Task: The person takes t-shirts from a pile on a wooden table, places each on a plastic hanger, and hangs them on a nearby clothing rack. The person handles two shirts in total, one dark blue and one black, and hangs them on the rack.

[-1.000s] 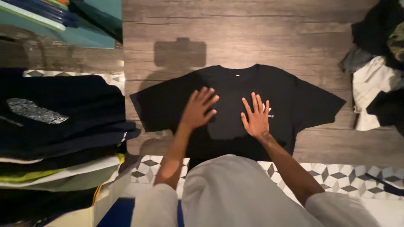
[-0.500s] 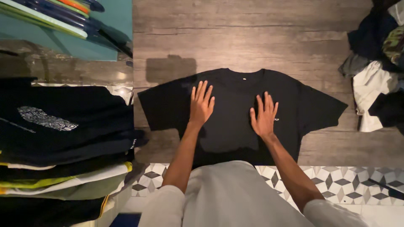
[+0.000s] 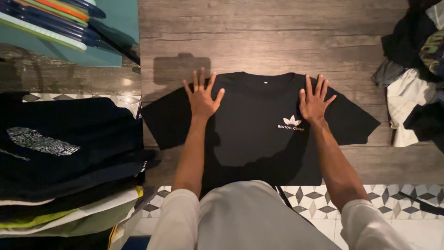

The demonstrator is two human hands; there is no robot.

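— While both palms lie flat on the black t-shirt (image 3: pixel 252 134), what is gripped?
— Nothing. The left hand (image 3: pixel 201 99) rests near the left shoulder of the shirt with its fingers (image 3: pixel 202 78) fanned wide; the right hand (image 3: pixel 313 104) presses just above the small white chest emblem (image 3: pixel 291 122), fingers equally spread. Neither pinches any cloth.
— And the shirt?
— Laid front-up on the wooden floor (image 3: pixel 277 37), collar away from the person, both sleeves spread outward, its hem running under the person's pale lap at the bottom of the view.
— What might go wrong?
— As I judge it, pushing outward with open palms could drag the fabric into fresh creases or skew the collar, since nothing anchors the hem. The stack of folded clothes (image 3: pixel 64 162) on the left sits just beside the sleeve and could be nudged; the loose pile of garments (image 3: pixel 411 78) lies near the right sleeve.
— Compared with half a second ago?
— The hands have slid up and apart: they were close together over the chest, and now they sit near the shoulders, uncovering the emblem.
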